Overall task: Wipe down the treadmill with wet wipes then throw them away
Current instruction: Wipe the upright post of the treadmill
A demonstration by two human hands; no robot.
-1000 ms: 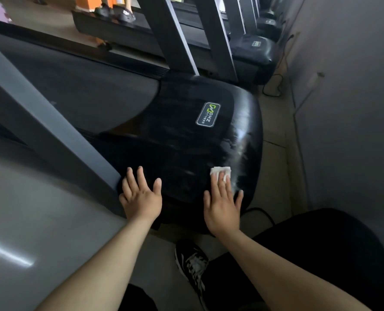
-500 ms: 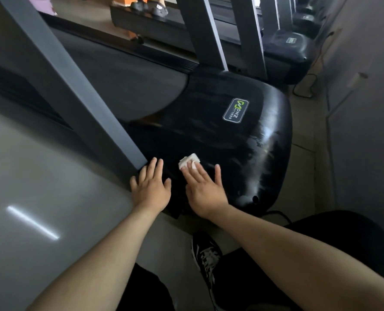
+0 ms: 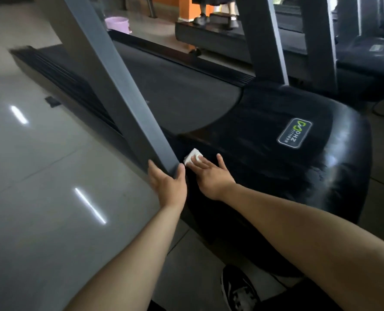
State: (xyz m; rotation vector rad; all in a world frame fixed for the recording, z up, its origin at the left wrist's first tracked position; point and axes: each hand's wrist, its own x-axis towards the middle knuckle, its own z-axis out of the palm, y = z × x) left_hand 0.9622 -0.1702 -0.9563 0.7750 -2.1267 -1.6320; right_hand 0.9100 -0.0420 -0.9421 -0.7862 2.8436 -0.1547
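Note:
The treadmill's glossy black motor cover (image 3: 299, 167) fills the middle right, with a green-and-white logo badge on top. A small folded white wet wipe (image 3: 192, 158) lies on the cover's left edge, beside the grey upright post (image 3: 123, 93). My right hand (image 3: 211, 173) presses the wipe flat with straight fingers. My left hand (image 3: 168, 185) wraps the foot of that post, thumb on one side and fingers on the other. The dark running belt (image 3: 175, 93) stretches away behind the cover.
Shiny grey floor tiles (image 3: 40, 176) lie to the left. More treadmills (image 3: 366, 52) stand in a row at the back right, a person's feet on one. A lilac bucket (image 3: 117, 24) sits far back. My black shoe (image 3: 238, 290) is at the bottom.
My right hand slid the wipe leftward across the cover to the post's foot. My left hand went from lying flat on the cover to gripping the post. The view swung left.

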